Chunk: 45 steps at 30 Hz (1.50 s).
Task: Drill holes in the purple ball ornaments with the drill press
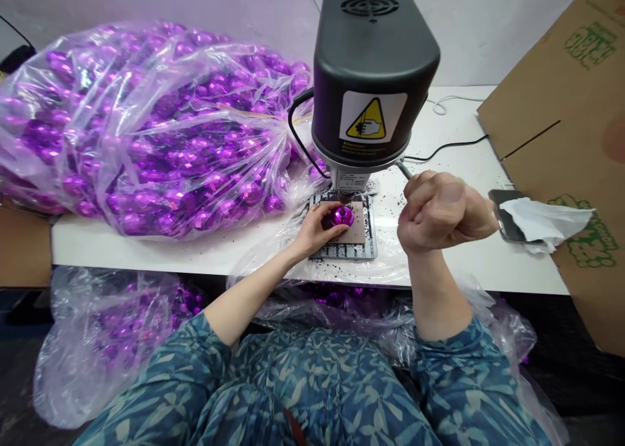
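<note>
My left hand [315,230] curls its thumb and fingers around a shiny purple ball [342,217], holding it under the black drill press [375,62]. The ball rests on a brown board [355,232] laid over the slotted metal base [372,249]. Dark chips are scattered around that base. To the right, my right hand [437,208] is closed in a fist around the drill press lever [404,170], of which only a short end shows. The drill tip is close above the ball; whether it touches, I cannot tell.
A large clear plastic bag [161,127] full of purple balls covers the table's left side. More bagged balls [131,322] hang below the edge. At right, a cardboard box [576,153] stands beside a phone [517,218] with a white tissue [547,219]. Cables cross the white table [469,264].
</note>
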### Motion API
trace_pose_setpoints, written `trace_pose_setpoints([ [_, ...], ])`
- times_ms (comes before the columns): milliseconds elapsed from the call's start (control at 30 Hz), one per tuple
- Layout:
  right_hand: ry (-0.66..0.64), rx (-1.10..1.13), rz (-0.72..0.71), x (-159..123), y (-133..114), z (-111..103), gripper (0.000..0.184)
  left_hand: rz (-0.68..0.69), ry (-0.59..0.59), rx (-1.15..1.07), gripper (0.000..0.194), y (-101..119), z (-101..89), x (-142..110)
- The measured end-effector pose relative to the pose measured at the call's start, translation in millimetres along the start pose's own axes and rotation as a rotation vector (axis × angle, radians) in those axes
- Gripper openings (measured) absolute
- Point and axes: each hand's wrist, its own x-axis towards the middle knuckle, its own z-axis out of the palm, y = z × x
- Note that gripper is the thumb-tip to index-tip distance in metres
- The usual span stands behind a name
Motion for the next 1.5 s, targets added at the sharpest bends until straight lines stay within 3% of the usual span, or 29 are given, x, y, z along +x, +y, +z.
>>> trace_pose_setpoints([
  [133,-0.038,0.045,-0.091,-4.4,6.6,-6.6,0.052,-0.008,-0.005,0.006,0.049,0.6,-0.4,-0.1],
  [500,-0.084,0.028,-0.08,-17.5,6.3,-14.7,0.057,0.021,0.013,0.009,0.05,-3.5,2.8,0.5],
  [600,-0.038,-0.025,0.021,3.0,-4.4,-0.8,0.054,0.024,0.027,0.031,0.047,1.0,3.0,1.8],
  [667,-0.009,-0.127,0.213,23.3,-9.1,11.0,0.055,0.025,0.067,0.045,0.045,6.9,2.9,-1.0],
  [800,-0.036,-0.092,0.337,53.6,-6.3,26.4,0.053,0.089,0.15,0.145,0.039,24.2,1.9,-32.1],
  [867,-0.029,-0.034,0.35,58.1,-2.8,28.3,0.052,0.206,0.0,0.208,0.037,31.6,1.7,-60.2],
  [967,-0.023,-0.012,0.364,57.0,-0.5,27.8,0.05,0.355,-0.345,0.336,0.048,34.8,0.5,-96.9],
  [1033,-0.015,-0.02,0.347,55.7,-0.9,27.7,0.05,0.388,-0.414,0.369,0.055,31.0,-5.6,-101.9],
  [1100,-0.004,-0.037,0.342,55.5,-1.9,28.2,0.053,0.364,-0.305,0.319,0.042,23.7,-19.7,-83.8],
  [1167,-0.01,-0.045,0.356,56.1,-2.6,28.9,0.054,0.3,-0.11,0.276,0.021,14.6,-40.5,-45.0],
  [1267,-0.006,-0.03,0.339,56.5,-2.6,29.6,0.052,0.218,0.035,0.394,0.029,0.3,-73.0,29.0],
  [1367,-0.001,-0.036,0.326,55.4,-2.3,29.1,0.053,0.032,-0.103,0.72,0.033,-10.1,-92.6,86.7],
  [1500,-0.013,-0.061,0.35,53.8,-1.6,26.3,0.053,-0.122,-0.243,0.932,0.017,-12.2,-101.9,120.4],
])
